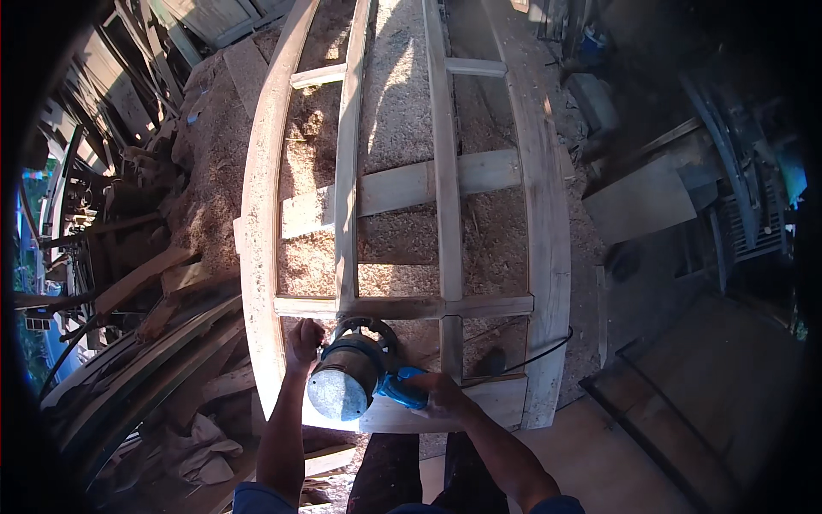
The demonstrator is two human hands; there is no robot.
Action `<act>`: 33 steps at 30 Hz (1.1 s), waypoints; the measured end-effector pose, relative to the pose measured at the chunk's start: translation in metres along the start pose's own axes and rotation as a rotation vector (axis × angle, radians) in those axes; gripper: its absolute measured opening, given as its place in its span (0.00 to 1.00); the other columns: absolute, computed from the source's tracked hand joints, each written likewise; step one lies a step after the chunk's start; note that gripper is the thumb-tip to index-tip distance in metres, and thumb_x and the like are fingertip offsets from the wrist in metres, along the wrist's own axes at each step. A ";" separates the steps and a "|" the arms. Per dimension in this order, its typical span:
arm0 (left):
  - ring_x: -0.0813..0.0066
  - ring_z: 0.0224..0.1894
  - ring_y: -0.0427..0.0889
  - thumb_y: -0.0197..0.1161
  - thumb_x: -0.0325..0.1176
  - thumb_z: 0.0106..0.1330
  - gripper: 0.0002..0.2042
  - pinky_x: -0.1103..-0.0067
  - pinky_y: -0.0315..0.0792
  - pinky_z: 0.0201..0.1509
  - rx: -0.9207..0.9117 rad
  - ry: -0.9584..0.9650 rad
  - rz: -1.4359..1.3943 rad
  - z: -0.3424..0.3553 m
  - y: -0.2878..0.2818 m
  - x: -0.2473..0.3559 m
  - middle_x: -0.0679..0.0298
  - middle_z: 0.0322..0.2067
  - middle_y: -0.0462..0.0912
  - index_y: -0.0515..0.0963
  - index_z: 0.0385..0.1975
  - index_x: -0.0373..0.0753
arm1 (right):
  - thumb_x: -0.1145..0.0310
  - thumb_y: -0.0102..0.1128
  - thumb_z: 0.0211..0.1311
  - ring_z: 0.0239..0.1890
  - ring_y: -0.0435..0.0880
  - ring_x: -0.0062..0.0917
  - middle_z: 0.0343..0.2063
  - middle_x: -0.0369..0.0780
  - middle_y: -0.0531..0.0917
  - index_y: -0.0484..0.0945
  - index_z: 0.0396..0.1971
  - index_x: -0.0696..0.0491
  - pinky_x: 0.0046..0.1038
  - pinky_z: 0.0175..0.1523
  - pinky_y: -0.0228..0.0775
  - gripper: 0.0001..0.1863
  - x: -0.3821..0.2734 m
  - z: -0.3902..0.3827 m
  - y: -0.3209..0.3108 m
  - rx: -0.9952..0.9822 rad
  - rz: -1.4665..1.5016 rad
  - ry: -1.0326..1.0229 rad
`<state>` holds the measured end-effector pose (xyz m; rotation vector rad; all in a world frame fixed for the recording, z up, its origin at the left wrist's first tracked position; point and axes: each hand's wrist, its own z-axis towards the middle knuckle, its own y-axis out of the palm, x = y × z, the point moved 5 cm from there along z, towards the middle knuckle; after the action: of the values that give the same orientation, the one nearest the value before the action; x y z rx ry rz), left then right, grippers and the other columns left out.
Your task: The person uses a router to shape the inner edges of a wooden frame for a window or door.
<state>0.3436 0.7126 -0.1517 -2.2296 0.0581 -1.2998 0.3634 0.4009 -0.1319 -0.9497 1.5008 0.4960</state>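
Observation:
A wooden frame [548, 257] with long rails and crossbars, like a door or window panel, lies in front of me. On its near end stands a router [347, 373] with a round metal top, a dark body and a blue side handle [404, 387]. My right hand [443, 396] is wrapped round that handle. My left hand [304, 344] is closed at the router's left side, where the grip itself is mostly hidden. The router's dark base shows just short of the near crossbar [402, 307]. A black cord [548, 347] crosses the frame's right rail.
A loose board [398, 187] lies slantwise beneath the frame. Sawdust and shavings [214, 180] cover the ground. Stacked timber [163, 377] and a crumpled cloth or sack [204, 450] are at the left. At the right are a flat panel [642, 206] and a dark metal frame [651, 420].

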 end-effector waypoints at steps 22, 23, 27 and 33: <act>0.78 0.21 0.71 0.43 0.45 0.75 0.23 0.78 0.64 0.27 0.087 -0.112 -0.083 -0.069 0.004 -0.038 0.64 0.17 0.74 0.75 0.22 0.36 | 0.68 0.76 0.40 0.38 0.87 0.37 0.34 0.44 0.86 0.83 0.42 0.49 0.34 0.44 0.79 0.23 0.005 -0.039 0.017 -0.065 -0.023 -0.033; 0.78 0.20 0.70 0.43 0.45 0.75 0.23 0.78 0.64 0.26 0.098 -0.078 -0.070 -0.072 0.004 -0.037 0.65 0.17 0.74 0.74 0.22 0.36 | 0.68 0.76 0.40 0.38 0.87 0.37 0.35 0.44 0.86 0.83 0.43 0.49 0.34 0.44 0.79 0.23 0.006 -0.041 0.017 -0.071 -0.019 -0.040; 0.79 0.20 0.71 0.43 0.45 0.75 0.23 0.78 0.64 0.26 0.125 -0.159 -0.120 -0.084 0.004 -0.051 0.65 0.17 0.74 0.75 0.22 0.36 | 0.69 0.75 0.41 0.38 0.87 0.36 0.36 0.43 0.86 0.83 0.44 0.49 0.34 0.45 0.79 0.24 0.006 -0.041 0.015 -0.126 -0.046 -0.027; 0.78 0.20 0.72 0.42 0.45 0.76 0.24 0.79 0.66 0.26 0.176 -0.202 -0.155 -0.097 -0.003 -0.095 0.65 0.17 0.75 0.76 0.23 0.36 | 0.71 0.71 0.45 0.40 0.86 0.38 0.38 0.45 0.86 0.83 0.46 0.49 0.34 0.49 0.78 0.22 0.002 -0.026 0.000 -0.209 -0.019 -0.056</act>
<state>0.2128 0.7015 -0.1889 -2.2340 -0.2979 -1.1037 0.3477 0.3797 -0.1294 -1.1023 1.4073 0.6696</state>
